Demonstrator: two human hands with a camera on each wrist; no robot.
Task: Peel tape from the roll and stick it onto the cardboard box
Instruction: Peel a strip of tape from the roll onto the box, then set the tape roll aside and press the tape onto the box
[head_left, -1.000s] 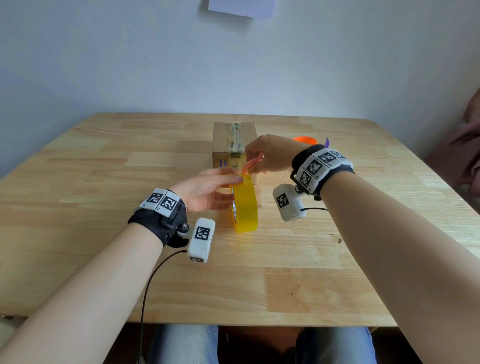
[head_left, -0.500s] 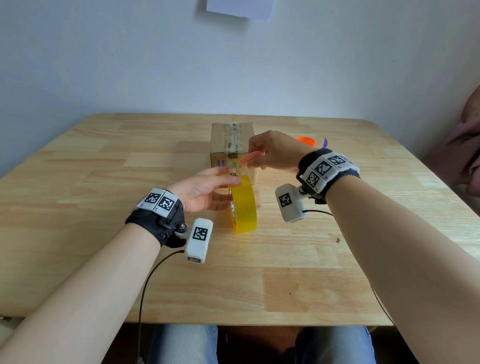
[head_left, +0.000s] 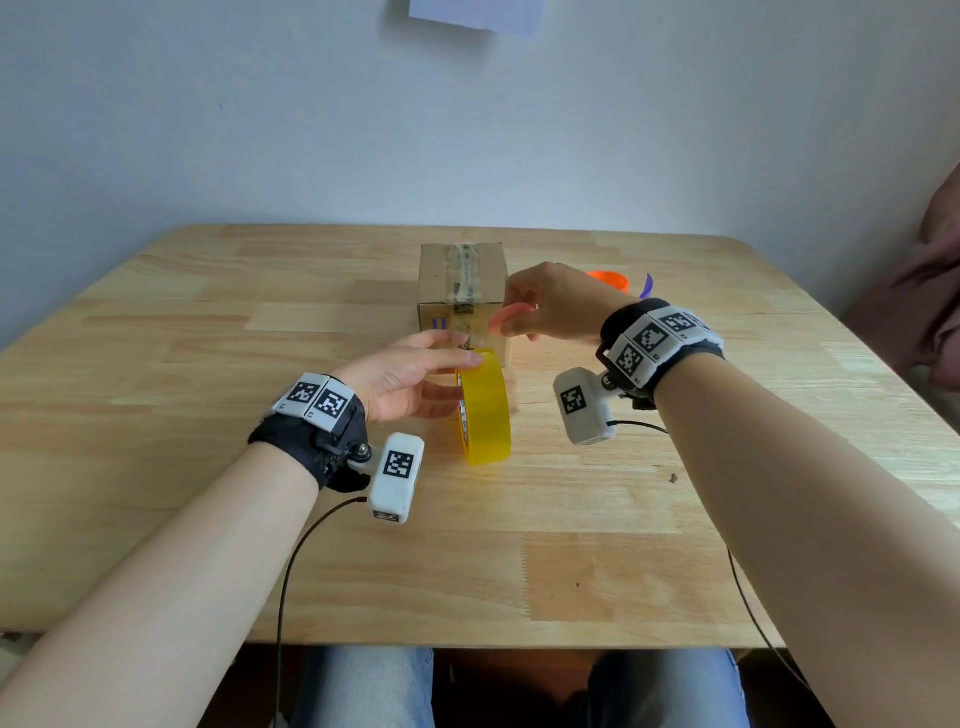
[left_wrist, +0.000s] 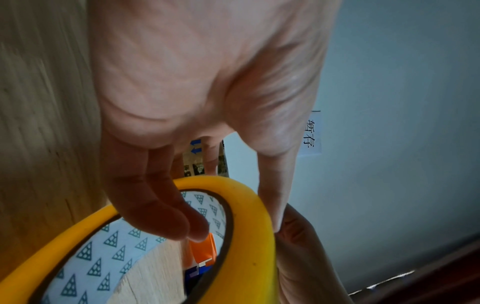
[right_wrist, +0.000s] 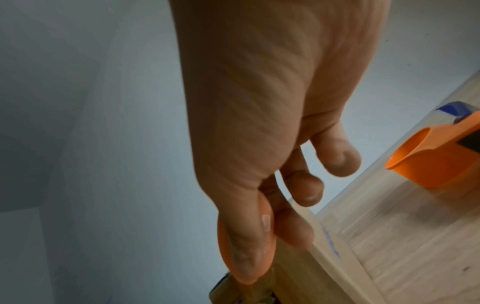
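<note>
A yellow tape roll (head_left: 485, 415) stands on its edge on the wooden table (head_left: 208, 364), just in front of the cardboard box (head_left: 441, 280). My left hand (head_left: 460, 382) holds the roll, with fingers inside its core (left_wrist: 166, 216) and one finger along the outer rim. My right hand (head_left: 501, 325) pinches the free end of the tape between thumb and forefinger, in front of the box's near face. A clear strip of tape (right_wrist: 324, 236) runs from that pinch back toward the roll. Old tape crosses the box top.
An orange plastic piece (head_left: 610, 280) and a purple piece (head_left: 647, 286) lie on the table behind my right hand. A paper sheet (head_left: 475, 13) hangs on the wall. Cables trail from both wrist cameras over the near table edge.
My right hand has lifted and drawn away from the roll toward the box, pulling the tape end with it. The left hand and the roll have hardly moved.
</note>
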